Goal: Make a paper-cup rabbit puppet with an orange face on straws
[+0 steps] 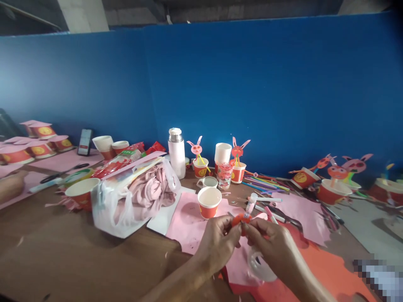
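Note:
Both of my hands meet over the pink paper, pinching a small orange paper piece between the fingertips. My left hand is closed on its left side, and my right hand is closed on its right side. Fingers cover much of the piece, so its full shape is hidden. Just beyond my left hand stands an upright red and white paper cup on a pink paper sheet. Under my right hand lies a roll of clear tape. Orange paper sheets spread to the right.
Cups with pink rabbit figures line the blue partition. Pens and coloured pipe cleaners lie behind my hands. A white thermos and a plastic bag stand left of centre. Another person's hand is at far left.

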A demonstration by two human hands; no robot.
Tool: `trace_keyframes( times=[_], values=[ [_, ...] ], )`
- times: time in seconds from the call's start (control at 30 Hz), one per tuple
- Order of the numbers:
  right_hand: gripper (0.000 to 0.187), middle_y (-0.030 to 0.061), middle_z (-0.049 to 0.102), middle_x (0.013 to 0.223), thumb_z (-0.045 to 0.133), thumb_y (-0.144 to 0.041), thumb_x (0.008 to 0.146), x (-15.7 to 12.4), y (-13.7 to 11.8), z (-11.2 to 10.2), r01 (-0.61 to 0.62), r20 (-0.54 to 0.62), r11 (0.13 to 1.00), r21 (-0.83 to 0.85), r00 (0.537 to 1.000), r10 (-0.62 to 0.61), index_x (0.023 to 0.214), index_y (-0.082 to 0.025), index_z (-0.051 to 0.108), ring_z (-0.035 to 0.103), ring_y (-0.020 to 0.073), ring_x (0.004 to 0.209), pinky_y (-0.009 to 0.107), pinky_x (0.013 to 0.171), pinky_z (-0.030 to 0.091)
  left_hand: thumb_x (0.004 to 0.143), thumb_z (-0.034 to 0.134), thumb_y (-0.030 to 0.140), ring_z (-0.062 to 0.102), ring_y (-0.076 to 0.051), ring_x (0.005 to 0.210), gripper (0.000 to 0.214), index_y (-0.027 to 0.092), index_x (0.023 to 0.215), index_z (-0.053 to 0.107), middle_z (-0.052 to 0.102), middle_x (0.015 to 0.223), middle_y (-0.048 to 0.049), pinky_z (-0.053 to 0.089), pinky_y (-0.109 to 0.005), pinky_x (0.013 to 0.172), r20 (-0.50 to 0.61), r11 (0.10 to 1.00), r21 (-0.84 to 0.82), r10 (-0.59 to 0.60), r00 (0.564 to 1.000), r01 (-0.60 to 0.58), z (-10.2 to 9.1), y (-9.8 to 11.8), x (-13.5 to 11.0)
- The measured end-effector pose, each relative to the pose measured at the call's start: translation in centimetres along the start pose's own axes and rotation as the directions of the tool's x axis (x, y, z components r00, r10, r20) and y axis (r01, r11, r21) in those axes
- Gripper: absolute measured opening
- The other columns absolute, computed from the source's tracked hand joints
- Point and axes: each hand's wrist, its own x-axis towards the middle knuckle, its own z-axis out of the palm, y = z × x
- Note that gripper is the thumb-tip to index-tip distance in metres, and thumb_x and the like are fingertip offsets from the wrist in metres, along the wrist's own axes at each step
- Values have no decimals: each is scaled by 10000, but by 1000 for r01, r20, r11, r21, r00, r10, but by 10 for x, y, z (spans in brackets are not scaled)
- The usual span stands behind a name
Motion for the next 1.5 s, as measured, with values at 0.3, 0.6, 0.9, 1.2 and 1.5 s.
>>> trace_keyframes(
  times=[0.3,0.6,0.9,1.2,1.5],
  values=[
    [353,-23,555,504,458,-446,804,-2,3,0,-10,-21,999,51,1000,11,602,-196,604,507,134,466,227,439,341,750,527,320,365,-55,372,236,116,671,614,515,493,20,259,-192,384,2,997,21,-77,997,77,1,-6,1],
    [370,-40,479,456,493,-486,760,-3,8,-6,-75,26,990,117,997,72,525,-200,499,429,105,394,222,393,314,757,512,346,413,-67,418,246,129,657,573,524,522,14,283,-182,398,-21,997,52,-57,998,58,2,-10,5],
    [343,-19,545,520,454,-414,806,-6,1,-12,49,-13,999,17,999,-49,544,-200,515,493,135,514,237,491,361,749,490,321,383,-69,392,221,154,605,511,529,508,12,281,-194,393,-78,984,152,-80,994,91,4,-15,9],
    [358,-24,557,506,402,-392,856,7,17,2,184,-10,951,-247,981,-193,571,-224,537,474,140,470,282,524,321,758,469,303,414,-82,445,236,130,714,623,516,531,11,329,-196,436,-62,977,199,-70,996,81,6,-7,4],
    [330,-12,606,537,429,-369,838,6,17,3,174,-72,879,-445,971,-229,593,-222,592,540,160,539,264,556,325,748,433,185,504,-94,521,212,136,758,639,547,565,12,357,-181,468,-27,962,274,3,1000,4,4,-19,4]
  ],
)
